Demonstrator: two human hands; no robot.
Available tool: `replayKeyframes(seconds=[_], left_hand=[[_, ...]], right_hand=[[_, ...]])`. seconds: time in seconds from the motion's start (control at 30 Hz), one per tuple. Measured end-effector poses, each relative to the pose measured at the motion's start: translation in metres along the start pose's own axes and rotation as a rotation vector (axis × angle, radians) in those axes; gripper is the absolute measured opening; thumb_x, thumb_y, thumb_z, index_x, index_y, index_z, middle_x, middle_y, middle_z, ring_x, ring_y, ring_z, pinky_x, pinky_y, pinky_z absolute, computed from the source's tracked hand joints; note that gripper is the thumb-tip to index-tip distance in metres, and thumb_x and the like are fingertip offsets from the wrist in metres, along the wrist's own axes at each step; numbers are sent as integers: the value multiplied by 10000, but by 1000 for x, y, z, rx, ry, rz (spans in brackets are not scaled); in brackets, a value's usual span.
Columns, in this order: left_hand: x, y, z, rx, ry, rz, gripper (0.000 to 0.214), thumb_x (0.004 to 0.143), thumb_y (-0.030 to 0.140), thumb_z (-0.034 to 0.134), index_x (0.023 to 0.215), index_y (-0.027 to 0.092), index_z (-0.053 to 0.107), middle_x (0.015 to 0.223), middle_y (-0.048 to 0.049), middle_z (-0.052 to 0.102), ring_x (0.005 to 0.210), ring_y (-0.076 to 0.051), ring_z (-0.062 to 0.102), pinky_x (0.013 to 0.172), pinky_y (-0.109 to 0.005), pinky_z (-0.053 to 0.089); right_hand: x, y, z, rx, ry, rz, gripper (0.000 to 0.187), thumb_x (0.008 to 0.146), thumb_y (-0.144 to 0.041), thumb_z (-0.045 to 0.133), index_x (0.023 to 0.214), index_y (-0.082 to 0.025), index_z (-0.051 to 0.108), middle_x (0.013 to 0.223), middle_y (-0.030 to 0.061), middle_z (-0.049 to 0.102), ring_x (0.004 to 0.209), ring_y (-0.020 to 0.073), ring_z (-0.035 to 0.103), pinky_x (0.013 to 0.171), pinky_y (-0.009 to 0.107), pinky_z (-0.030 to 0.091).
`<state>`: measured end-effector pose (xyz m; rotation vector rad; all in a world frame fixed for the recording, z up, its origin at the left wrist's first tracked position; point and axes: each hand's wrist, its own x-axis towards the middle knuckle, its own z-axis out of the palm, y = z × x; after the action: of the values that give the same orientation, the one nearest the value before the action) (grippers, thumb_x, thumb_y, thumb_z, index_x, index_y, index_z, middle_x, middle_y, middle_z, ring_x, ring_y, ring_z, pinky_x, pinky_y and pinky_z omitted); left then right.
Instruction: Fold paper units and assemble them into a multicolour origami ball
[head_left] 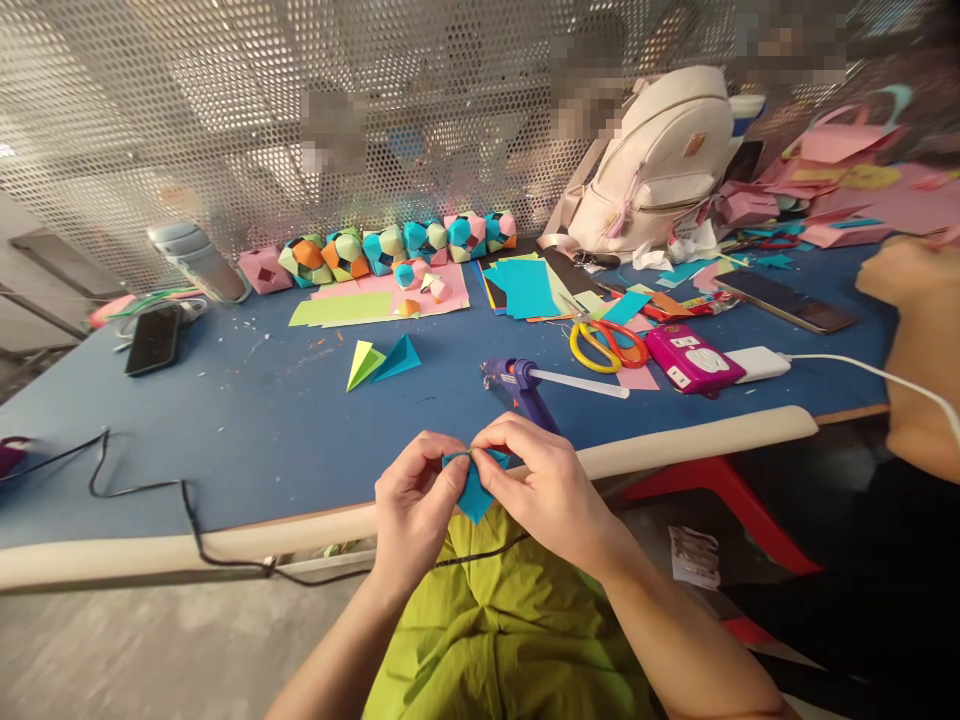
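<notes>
Pinching a blue paper piece (475, 492) at its upper edge with left hand (414, 490) and right hand (538, 472), both closed firmly on it and nearly meeting, above the green-clad lap (487, 620) and just at the near side of the table (262, 430). Looks partly shaped, tapering to a point below, yet not released; cannot tell how the pinched part lies under the grip. Beyond that, past the purple glue gun (517, 380), would count as folded a green folded piece (363, 362) and a blue folded piece (399, 358), side by side. Farther back, would judge finished a row of paper balls (384, 250) along the mesh screen (225, 120), with small paper shapes (405, 275) in front, perhaps parts or smaller pieces. Left flat and seemingly unused: can see green sheets (345, 308) and blue sheets (520, 288), the latter near scissors (607, 345)
</notes>
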<state>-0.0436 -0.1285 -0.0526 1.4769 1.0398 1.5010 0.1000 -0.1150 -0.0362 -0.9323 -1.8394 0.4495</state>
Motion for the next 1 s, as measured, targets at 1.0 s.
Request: replayKeyframes(seconds=[1.0], left_hand=[[0,4,10,536,169,213,98,792,131,566,731,188,616,639,21,615,530,-77,503,498,-184,399]], right_hand=[[-2,7,7,-33,84,-140,148,832,-50,495,774,-180,535,708,43,608,690,156,592,638,277,489]])
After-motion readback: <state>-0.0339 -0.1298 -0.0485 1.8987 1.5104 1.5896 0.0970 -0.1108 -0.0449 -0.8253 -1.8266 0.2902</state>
